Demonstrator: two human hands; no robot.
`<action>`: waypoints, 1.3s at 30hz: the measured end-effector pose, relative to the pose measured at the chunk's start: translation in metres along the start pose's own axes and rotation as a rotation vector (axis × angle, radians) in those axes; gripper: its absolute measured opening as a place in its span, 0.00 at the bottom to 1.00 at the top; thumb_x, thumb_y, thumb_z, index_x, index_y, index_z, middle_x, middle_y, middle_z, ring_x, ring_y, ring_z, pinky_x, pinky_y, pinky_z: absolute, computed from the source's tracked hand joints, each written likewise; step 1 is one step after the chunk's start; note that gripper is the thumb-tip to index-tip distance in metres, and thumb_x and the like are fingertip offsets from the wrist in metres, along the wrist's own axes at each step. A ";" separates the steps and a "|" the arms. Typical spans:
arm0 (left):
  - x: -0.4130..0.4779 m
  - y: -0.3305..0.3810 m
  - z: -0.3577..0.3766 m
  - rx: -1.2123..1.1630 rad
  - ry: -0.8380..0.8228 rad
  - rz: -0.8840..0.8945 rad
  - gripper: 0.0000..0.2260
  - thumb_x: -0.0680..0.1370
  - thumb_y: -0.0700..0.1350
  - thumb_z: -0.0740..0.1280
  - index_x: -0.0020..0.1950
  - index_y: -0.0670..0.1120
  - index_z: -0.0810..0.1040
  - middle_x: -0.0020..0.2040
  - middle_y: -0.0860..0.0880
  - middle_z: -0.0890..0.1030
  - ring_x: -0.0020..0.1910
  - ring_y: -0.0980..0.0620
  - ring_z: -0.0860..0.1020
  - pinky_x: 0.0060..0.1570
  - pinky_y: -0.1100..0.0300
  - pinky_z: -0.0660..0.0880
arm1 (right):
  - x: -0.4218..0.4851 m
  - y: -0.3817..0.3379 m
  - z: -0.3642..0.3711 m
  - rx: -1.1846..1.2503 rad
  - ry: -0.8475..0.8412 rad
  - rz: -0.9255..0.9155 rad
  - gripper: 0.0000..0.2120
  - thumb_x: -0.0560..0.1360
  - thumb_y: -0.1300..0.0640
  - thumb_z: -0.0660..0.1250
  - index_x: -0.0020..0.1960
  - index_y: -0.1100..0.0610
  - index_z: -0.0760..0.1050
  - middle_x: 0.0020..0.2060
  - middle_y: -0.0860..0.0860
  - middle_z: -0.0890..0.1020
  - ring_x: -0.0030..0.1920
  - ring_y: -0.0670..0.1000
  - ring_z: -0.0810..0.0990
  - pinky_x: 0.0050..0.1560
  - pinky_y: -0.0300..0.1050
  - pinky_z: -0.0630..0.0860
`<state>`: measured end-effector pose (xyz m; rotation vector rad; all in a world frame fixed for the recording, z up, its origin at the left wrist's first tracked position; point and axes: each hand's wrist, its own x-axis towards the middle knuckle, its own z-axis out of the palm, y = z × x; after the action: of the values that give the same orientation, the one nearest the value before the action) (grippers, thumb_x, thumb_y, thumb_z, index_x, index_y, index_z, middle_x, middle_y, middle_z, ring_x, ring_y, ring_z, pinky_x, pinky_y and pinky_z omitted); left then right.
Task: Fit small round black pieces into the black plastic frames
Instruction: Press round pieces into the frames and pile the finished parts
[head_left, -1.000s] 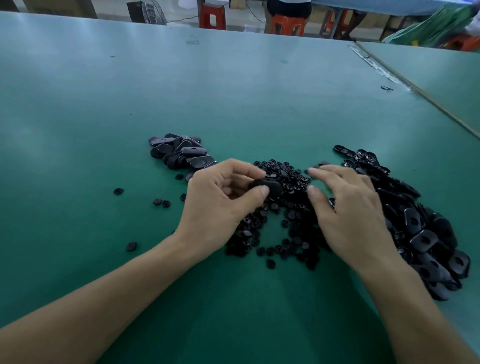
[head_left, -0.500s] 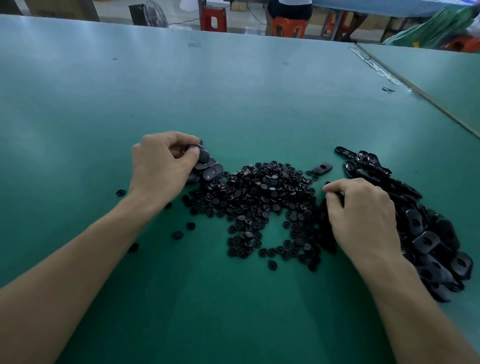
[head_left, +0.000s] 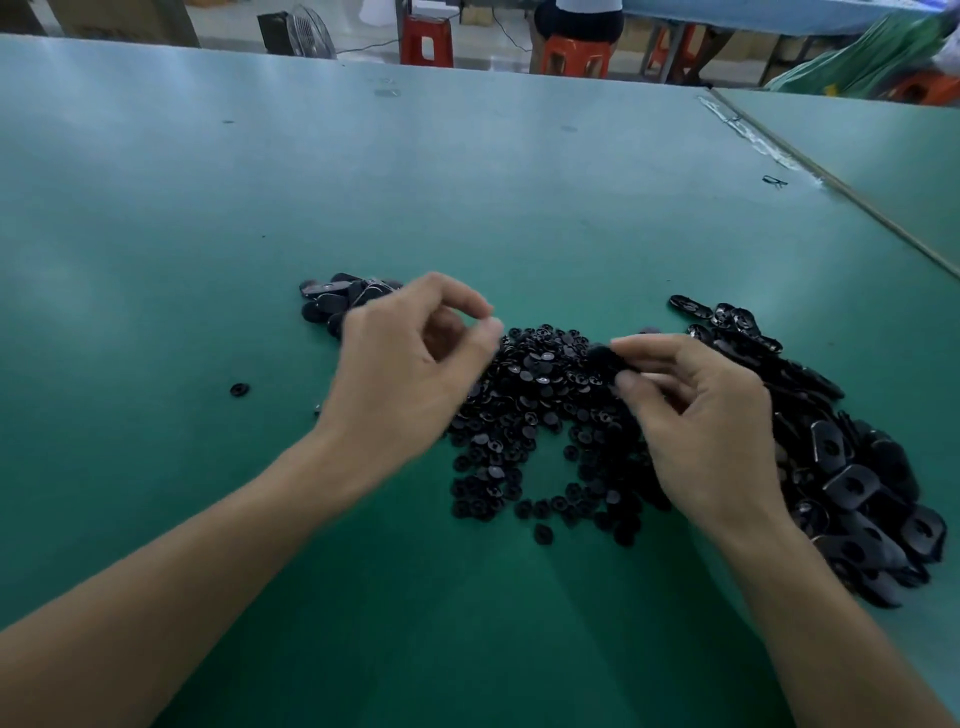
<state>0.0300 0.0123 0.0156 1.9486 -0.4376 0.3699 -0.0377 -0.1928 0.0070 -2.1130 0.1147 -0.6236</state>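
Pinches one black frame (head_left: 605, 357) between thumb and forefinger of the right hand (head_left: 701, 415), just above the far part of the heap of small round pieces (head_left: 535, 410) in the middle of the green worktop (head_left: 467, 182). Holds the left hand (head_left: 410, 374) over the heap's left edge, fingers curled, thumb and forefinger tips close together; cannot tell through the blur whether a piece sits between them. To fit well, probably best to grip the frame by its rim, hole facing up, lay one round piece flat over the hole and press squarely until seated. Three heaps in all: round pieces in the middle, loose frames (head_left: 857, 483) at the right, a smaller pile of frames (head_left: 332, 301) at the far left, each beyond counting. One stray round piece (head_left: 239, 389) alone at the left.
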 end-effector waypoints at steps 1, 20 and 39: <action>-0.007 0.006 0.006 -0.102 -0.077 -0.059 0.04 0.73 0.54 0.71 0.45 0.55 0.81 0.35 0.56 0.82 0.31 0.57 0.81 0.32 0.65 0.78 | -0.002 -0.003 0.002 0.129 -0.060 0.015 0.18 0.75 0.67 0.72 0.49 0.43 0.81 0.44 0.39 0.85 0.46 0.42 0.84 0.49 0.32 0.78; -0.029 0.000 0.023 -0.601 -0.215 -0.230 0.05 0.79 0.32 0.69 0.47 0.41 0.79 0.35 0.48 0.83 0.35 0.51 0.84 0.36 0.60 0.81 | -0.014 -0.008 0.010 0.209 -0.193 0.076 0.06 0.73 0.53 0.75 0.49 0.45 0.83 0.38 0.46 0.86 0.39 0.49 0.85 0.45 0.54 0.83; -0.028 0.002 0.024 -0.498 -0.083 -0.067 0.13 0.77 0.38 0.69 0.56 0.55 0.81 0.39 0.59 0.79 0.39 0.60 0.79 0.38 0.62 0.81 | -0.021 -0.012 0.016 -0.239 -0.203 -0.123 0.08 0.75 0.51 0.74 0.54 0.46 0.84 0.39 0.39 0.81 0.44 0.43 0.77 0.45 0.38 0.74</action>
<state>0.0053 -0.0065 -0.0050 1.4904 -0.4659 0.1190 -0.0500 -0.1669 0.0012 -2.4164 -0.0578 -0.4826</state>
